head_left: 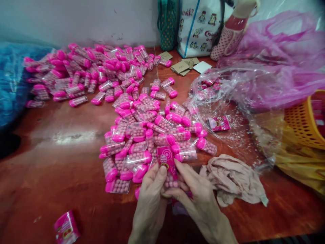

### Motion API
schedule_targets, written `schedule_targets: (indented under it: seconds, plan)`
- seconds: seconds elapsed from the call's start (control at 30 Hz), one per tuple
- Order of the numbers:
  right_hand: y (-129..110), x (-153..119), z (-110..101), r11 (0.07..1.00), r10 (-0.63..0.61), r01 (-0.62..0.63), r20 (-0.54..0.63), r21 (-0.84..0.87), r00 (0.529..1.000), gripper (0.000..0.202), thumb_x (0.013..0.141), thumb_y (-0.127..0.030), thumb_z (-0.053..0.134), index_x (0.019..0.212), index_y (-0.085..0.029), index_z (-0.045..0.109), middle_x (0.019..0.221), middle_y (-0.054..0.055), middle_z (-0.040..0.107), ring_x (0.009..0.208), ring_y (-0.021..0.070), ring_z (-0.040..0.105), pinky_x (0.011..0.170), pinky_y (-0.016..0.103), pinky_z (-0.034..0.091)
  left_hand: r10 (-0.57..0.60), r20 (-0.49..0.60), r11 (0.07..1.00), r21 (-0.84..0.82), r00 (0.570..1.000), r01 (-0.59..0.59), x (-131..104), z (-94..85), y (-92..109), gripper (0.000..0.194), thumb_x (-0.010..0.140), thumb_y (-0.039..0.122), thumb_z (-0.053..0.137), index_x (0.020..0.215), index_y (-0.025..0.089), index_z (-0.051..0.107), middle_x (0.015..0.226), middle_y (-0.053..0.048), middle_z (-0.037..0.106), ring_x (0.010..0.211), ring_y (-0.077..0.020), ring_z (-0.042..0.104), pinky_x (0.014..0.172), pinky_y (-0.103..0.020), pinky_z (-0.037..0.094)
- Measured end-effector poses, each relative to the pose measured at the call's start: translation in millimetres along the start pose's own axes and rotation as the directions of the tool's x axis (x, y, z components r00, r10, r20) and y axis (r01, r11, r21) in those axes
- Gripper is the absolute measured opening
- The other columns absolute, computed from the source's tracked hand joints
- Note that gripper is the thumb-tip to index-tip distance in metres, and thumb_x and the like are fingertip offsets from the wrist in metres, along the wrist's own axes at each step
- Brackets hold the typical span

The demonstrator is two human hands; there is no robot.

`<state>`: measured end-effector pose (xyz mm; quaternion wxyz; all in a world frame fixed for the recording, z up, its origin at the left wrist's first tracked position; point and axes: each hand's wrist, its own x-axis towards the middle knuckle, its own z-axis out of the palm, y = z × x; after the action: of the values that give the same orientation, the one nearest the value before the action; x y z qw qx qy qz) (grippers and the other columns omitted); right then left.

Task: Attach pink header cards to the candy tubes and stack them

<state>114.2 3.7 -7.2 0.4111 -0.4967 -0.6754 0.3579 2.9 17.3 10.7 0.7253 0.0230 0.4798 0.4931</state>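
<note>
Both hands are working together on one clear container (171, 183) in front of the heap: the left hand (151, 191) is closing its grip on one side with the thumb lying on the printed pink sleeve (166, 156), while the right hand (200, 191) is gripping the other side between thumb and fingers. The sleeve is covering the upper part and pink balls are showing below it; whether it is going all the way around is hard to tell. Doing this well probably means keeping the sleeve square to the container, pressing lightly and evenly from both sides, and sparing the thin print from creases. The container is looking smooth, hard and see-through, and the round balls inside are giving it a bumpy pattern. Similar pink-capped containers (162, 123) are lying jumbled beyond the hands on the glossy reddish surface (63, 169). A loose sleeve (66, 227) is resting at lower left, its print glossy, while a soft, rumpled cloth (236, 178) is bunching just beside the right hand and a crinkled clear bag (236, 101) is spreading behind it.
</note>
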Motion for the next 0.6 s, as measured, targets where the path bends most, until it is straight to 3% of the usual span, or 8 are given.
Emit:
schedule_targets:
  seconds: [0.1, 0.2, 0.37, 0.6]
  plan:
    - [-1, 1, 0, 0.994, -0.093, 0.090, -0.049, -0.054, 0.994, 0.048, 0.085, -0.018, 0.056, 0.131, -0.012, 0.043, 0.106, 0.010, 0.064, 0.099, 0.0190, 0.060, 0.086, 0.027, 0.050, 0.037, 0.021, 0.999, 0.009, 0.999, -0.037, -3, 2.5, -2, 0.015, 0.072, 0.020, 0.069, 0.086, 0.015, 0.067, 0.057, 0.004, 0.056, 0.045, -0.0049, 0.047, 0.041, -0.014, 0.035]
    - [-1, -1, 1, 0.991, -0.098, 0.092, -0.058, -0.093, 0.993, 0.047, 0.084, -0.014, 0.057, 0.129, -0.010, 0.045, 0.107, 0.011, 0.064, 0.100, 0.0189, 0.060, 0.087, 0.028, 0.050, 0.044, 0.049, 0.999, 0.013, 0.998, -0.044, -4, 2.6, -3, 0.014, 0.074, 0.020, 0.067, 0.088, 0.016, 0.069, 0.064, 0.001, 0.061, 0.048, -0.0049, 0.048, 0.043, -0.014, 0.037]
    - [1, -4, 5, 0.990, -0.109, 0.100, -0.078, -0.101, 0.991, 0.044, 0.081, -0.010, 0.061, 0.124, -0.008, 0.050, 0.106, 0.013, 0.066, 0.099, 0.0193, 0.061, 0.087, 0.029, 0.051, 0.017, 0.092, 1.000, 0.005, 0.996, -0.018, -4, -2.1, 0, 0.016, 0.075, 0.019, 0.067, 0.090, 0.016, 0.069, 0.059, 0.002, 0.060, 0.042, -0.0025, 0.041, 0.039, -0.011, 0.031]
    - [-4, 0, 11, 0.995, -0.096, 0.095, -0.088, -0.018, 0.991, 0.037, 0.082, -0.016, 0.061, 0.118, -0.011, 0.055, 0.093, 0.010, 0.068, 0.085, 0.0183, 0.064, 0.076, 0.028, 0.054, 0.001, 0.066, 1.000, -0.011, 0.998, 0.000, -6, -7.1, -1, 0.024, 0.073, 0.020, 0.068, 0.096, 0.017, 0.067, 0.078, -0.004, 0.068, 0.060, -0.0096, 0.059, 0.046, -0.013, 0.040]
